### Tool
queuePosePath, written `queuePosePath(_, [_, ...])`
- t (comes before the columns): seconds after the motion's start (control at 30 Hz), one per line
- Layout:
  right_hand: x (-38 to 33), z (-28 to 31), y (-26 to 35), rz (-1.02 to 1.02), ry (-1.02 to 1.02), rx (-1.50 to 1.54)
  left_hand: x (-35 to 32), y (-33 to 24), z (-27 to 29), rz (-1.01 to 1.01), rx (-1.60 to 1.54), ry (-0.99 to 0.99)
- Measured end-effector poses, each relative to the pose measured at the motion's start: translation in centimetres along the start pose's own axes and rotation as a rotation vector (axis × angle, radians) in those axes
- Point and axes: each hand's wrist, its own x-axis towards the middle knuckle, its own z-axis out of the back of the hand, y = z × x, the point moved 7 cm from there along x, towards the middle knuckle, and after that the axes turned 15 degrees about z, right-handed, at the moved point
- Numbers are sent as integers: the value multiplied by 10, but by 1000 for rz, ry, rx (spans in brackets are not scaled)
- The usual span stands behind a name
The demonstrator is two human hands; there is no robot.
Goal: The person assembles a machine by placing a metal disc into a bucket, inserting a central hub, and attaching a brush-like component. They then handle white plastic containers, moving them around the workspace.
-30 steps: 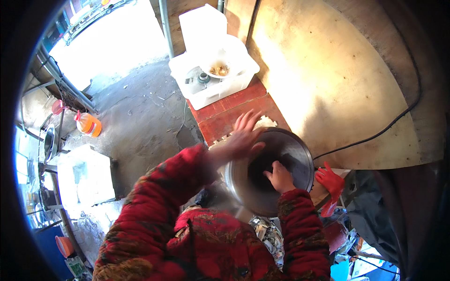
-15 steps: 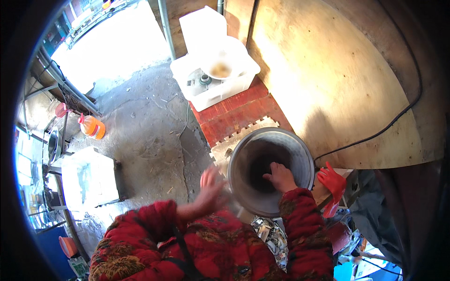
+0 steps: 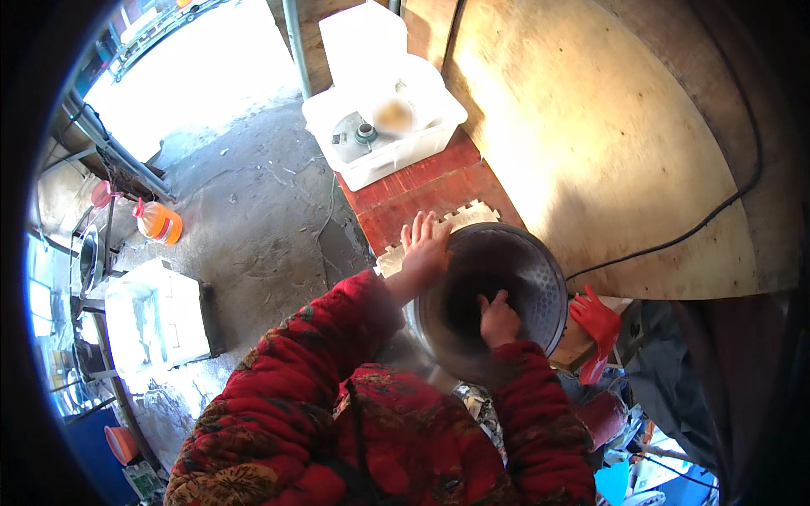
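A round, deep, dark-grey metal drum (image 3: pixel 540 295) stands tilted before me, with rows of small dots or holes along its inner wall. My left hand (image 3: pixel 426 249) lies at the drum's upper-left rim, fingers stretched out and nothing visible in them. Inside the mouth is my right hand (image 3: pixel 499 321), its thumb and a finger apart, and no object shows in it. The drum's bottom is dark, so what lies there cannot be made out. Beneath the drum's far edge is a pale foam mat (image 3: pixel 474 212) with toothed edges.
A red board (image 3: pixel 422 187) bears a white tub (image 3: pixel 384 164) beyond the drum. Right of the drum, a red rubber glove (image 3: pixel 601 322) hangs by a plywood panel (image 3: pixel 624 152) with a black cable (image 3: pixel 666 244). An orange jug (image 3: pixel 159 223) and white box (image 3: pixel 156 316) stand left.
My left hand has moved up and right onto the drum's rim. The right hand has shifted slightly within the drum, which has turned a little.
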Motion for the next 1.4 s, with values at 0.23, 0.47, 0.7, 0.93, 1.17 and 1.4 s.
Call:
queuePosePath(0.23, [-4,8,1,-80,16,45,-72,23,12,-10,-11,-70])
queuePosePath(0.47, [16,27,6,537,103,-84,-93,35,55,-159,-372,-39])
queuePosePath(0.7, [10,15,4,322,120,-127,1,5,7,-53,-174,-45])
queuePosePath(0.93, [-6,0,1,-113,-45,-54,-54,10,18,-90,-60,-164])
queuePosePath(1.17, [16,19,5,645,66,-164,-106,49,36,10,-438,42])
queuePosePath(1.4, [21,20,10,727,94,-239,-11,-1,15,-107,-107,-118])
